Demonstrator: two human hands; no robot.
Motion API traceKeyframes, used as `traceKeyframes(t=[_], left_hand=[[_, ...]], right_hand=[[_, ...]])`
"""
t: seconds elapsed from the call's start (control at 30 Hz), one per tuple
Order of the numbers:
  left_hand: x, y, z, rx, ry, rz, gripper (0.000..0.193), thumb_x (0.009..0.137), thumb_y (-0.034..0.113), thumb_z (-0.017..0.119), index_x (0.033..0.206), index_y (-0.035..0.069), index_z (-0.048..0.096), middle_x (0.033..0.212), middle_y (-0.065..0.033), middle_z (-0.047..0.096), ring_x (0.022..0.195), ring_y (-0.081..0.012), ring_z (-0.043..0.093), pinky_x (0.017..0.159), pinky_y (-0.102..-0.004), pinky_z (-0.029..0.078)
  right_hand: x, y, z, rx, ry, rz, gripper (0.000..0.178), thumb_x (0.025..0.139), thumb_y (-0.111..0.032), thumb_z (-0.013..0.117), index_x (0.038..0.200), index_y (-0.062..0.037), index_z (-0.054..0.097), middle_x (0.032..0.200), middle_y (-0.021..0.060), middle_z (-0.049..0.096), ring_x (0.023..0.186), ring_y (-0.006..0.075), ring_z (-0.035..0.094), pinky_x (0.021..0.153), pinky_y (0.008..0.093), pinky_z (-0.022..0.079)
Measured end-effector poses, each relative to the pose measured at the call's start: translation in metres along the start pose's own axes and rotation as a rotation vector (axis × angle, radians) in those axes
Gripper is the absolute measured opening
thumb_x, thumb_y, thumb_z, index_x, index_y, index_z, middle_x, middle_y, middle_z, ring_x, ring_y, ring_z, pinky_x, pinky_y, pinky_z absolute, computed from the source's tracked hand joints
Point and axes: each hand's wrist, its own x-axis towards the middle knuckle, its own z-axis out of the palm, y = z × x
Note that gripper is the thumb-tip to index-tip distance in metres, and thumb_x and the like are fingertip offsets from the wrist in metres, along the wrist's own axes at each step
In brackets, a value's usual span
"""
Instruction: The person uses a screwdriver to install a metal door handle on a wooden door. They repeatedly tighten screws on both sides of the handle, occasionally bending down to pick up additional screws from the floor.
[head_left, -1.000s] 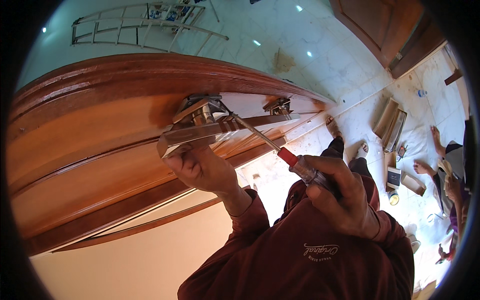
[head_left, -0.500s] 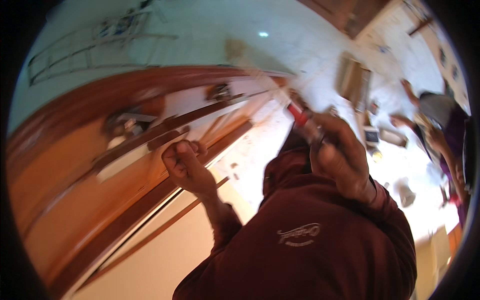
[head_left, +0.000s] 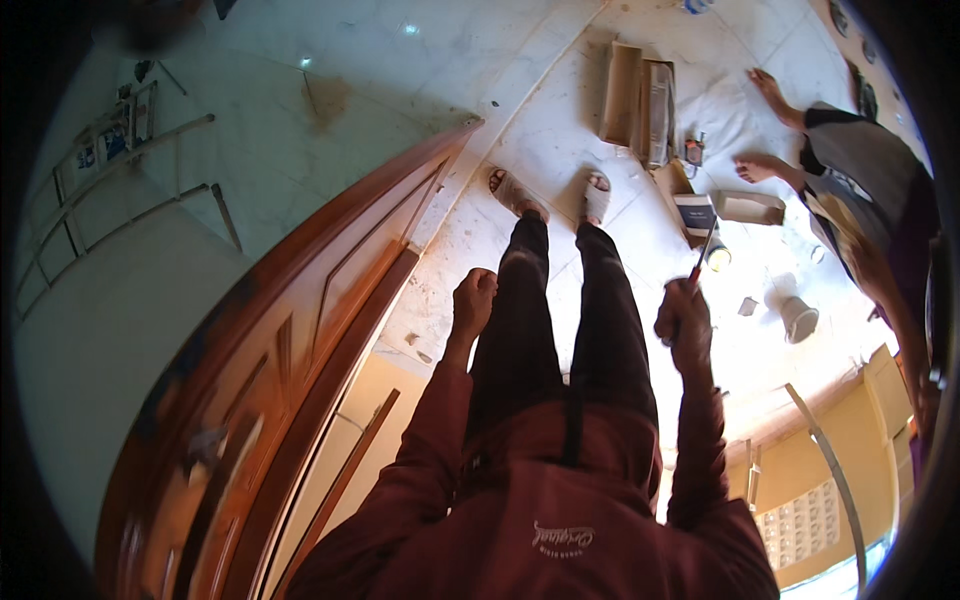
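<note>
My right hand (head_left: 685,325) is closed around the red handle of a screwdriver (head_left: 709,246), whose thin shaft points up and away from me. Held in front of my left thigh, my left hand (head_left: 475,300) has its fingers curled in; whatever may be inside them is hidden. To the left stands a brown panelled wooden door (head_left: 310,290), apart from both hands. A metal handle fitting (head_left: 207,446) shows on its face, blurred and dim.
Long open cardboard boxes (head_left: 622,95) and a small dark box (head_left: 695,214) lie on the pale tiled floor ahead. At right a person (head_left: 870,200) sits with bare feet out, near a tipped white container (head_left: 799,320). A ladder-like metal frame (head_left: 90,190) is at far left.
My view has drawn back from the door's edge and its fittings. Both hands have dropped lower and farther from the door, the right one still gripping the screwdriver. My legs and sandals now show.
</note>
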Motion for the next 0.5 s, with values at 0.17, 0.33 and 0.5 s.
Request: traceKeyframes(t=[0.17,0.33,0.5], left_hand=[[0.146,-0.120,0.059,-0.312,0.115,-0.224,0.022,0.095,0.022,0.058,0.100,0.001,0.060,0.081,-0.0062,0.063,0.069,-0.0141,0.062,0.063,-0.0276,0.053],[0.271,-0.200,0.106,-0.289,0.147,-0.346,0.015,0.092,0.014,0.060,0.099,0.002,0.060,0.078,-0.0059,0.062,0.061,-0.0130,0.060,0.055,-0.0275,0.050],[0.355,-0.175,0.159,-0.356,0.127,-0.250,0.011,0.088,0.009,0.063,0.096,0.002,0.059,0.077,-0.0045,0.061,0.059,-0.0118,0.059,0.054,-0.0267,0.051]], right_hand=[[0.091,0.121,0.044,0.283,-0.037,0.196,0.008,0.098,-0.017,0.058,0.094,-0.0130,0.052,0.060,-0.0068,0.038,0.045,0.0050,0.036,0.041,0.0221,0.031],[0.169,0.188,0.071,-0.033,-0.028,0.342,0.015,0.094,-0.020,0.062,0.096,-0.0064,0.056,0.065,-0.0010,0.051,0.049,0.0080,0.050,0.043,0.0240,0.039],[0.216,0.222,0.053,0.098,0.093,0.432,0.015,0.094,-0.020,0.062,0.098,-0.0074,0.055,0.064,-0.0008,0.049,0.048,0.0083,0.049,0.042,0.0234,0.037]])
